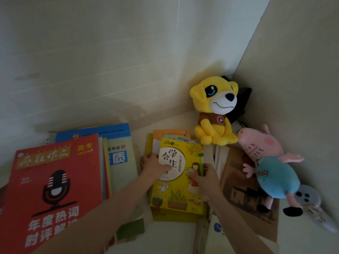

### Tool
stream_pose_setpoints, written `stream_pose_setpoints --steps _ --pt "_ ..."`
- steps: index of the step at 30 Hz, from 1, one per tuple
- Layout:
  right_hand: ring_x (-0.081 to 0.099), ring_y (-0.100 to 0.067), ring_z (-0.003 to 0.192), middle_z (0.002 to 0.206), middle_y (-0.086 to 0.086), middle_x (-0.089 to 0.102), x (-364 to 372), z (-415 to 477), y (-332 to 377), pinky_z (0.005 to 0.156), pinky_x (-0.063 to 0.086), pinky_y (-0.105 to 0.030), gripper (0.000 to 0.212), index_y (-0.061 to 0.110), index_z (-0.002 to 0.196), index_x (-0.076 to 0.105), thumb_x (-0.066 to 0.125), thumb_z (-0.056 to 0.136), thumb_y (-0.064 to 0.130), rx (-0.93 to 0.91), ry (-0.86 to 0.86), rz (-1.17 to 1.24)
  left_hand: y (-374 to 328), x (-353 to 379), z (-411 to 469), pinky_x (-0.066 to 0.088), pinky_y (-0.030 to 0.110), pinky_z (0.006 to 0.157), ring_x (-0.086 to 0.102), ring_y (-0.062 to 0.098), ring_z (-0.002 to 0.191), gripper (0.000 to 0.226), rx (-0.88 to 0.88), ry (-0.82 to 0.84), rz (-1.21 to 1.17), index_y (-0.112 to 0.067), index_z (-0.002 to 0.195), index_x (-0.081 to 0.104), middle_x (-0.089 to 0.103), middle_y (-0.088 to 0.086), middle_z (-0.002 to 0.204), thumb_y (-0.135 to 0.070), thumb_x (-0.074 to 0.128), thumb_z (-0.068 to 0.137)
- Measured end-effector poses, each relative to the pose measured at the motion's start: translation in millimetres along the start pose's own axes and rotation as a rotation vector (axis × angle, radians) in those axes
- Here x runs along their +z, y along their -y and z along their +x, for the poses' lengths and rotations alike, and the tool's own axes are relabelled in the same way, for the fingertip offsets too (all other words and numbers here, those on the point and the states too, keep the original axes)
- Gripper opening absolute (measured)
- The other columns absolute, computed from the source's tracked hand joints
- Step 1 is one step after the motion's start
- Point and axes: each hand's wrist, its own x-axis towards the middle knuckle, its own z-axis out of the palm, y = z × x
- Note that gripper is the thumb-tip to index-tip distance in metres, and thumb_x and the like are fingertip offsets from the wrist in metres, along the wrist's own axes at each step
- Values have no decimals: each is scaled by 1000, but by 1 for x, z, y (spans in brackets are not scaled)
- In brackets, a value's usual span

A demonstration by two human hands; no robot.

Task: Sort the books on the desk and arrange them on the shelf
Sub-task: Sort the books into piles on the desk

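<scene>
Both forearms reach forward; left hand (155, 165) grips the left edge of the yellow book (177, 187), thumb on its cover; right hand (205, 176) grips the right edge; the book lies atop the middle stack on the pale counter (140, 137); red book (51, 189) tops the left stack; plush dog (214, 110) and plush pig (271, 167) sit close right, in the wall corner.

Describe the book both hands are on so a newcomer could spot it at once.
In the wall corner sits a yellow plush dog. In front of it lies a pile of books; the yellow book tops it, alone in showing a drawn girl beside a white circle.
</scene>
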Motion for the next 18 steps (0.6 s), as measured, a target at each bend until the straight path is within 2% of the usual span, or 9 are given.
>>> stream_pose_setpoints --steps 3,6,8,10,11,12,14,15,18 --pt "60 -24 99 110 -5 59 13 1 2 77 50 -32 36 10 119 49 69 89 15 0 -1 54 -3 -9 3 46 43 100 50 30 122 65 -26 -1 -128 -5 125 47 53 14 133 -23 82 73" --pt "58 -30 107 119 -11 55 15 4 -3 89 52 -44 48 13 124 49 74 84 22 27 -31 30 -2 -13 4 41 38 101 45 31 126 83 -52 -10 -274 -4 134 28 44 13 138 -10 82 71" --pt "56 -35 109 119 -11 56 12 8 -13 92 49 -53 48 26 114 49 77 76 35 59 -46 -16 -2 -11 2 44 39 99 50 31 123 80 -83 47 -348 -1 134 35 49 13 134 -9 83 70" --pt "55 -35 108 117 -10 57 10 21 -34 93 47 -55 52 38 102 49 72 59 55 67 -31 7 -5 -9 -7 51 42 92 59 31 113 68 -65 89 -402 -3 127 50 59 15 128 -10 83 69" --pt "56 -35 106 115 -9 58 9 19 -33 92 47 -55 51 41 98 49 68 54 59 69 -15 17 -5 -7 -9 52 43 89 61 32 111 68 -58 94 -442 -4 128 50 60 16 127 -10 83 69" --pt "58 -36 104 112 -11 59 6 13 -25 91 49 -55 48 40 98 50 70 57 56 57 -5 32 -6 -6 -12 53 43 85 60 32 111 70 -47 98 -484 -5 130 47 59 15 128 -8 82 70" --pt "61 -38 98 103 -14 62 0 -4 -8 87 52 -53 37 30 104 51 77 78 28 5 15 77 -5 -3 -19 52 37 75 59 32 111 70 -3 111 -568 -7 132 41 57 14 128 -3 78 73" --pt "62 -36 94 99 -14 61 -3 -7 -6 84 53 -51 33 22 108 51 73 85 15 -28 32 98 -4 -2 -25 51 33 70 59 31 109 66 24 114 -608 -8 131 41 57 13 127 -1 76 75" --pt "64 -18 89 104 -6 60 -14 -15 -4 71 55 -33 38 25 108 50 69 84 2 -119 52 200 1 -7 -42 55 28 68 62 23 104 60 153 141 -690 -20 125 43 59 6 126 -1 74 77"
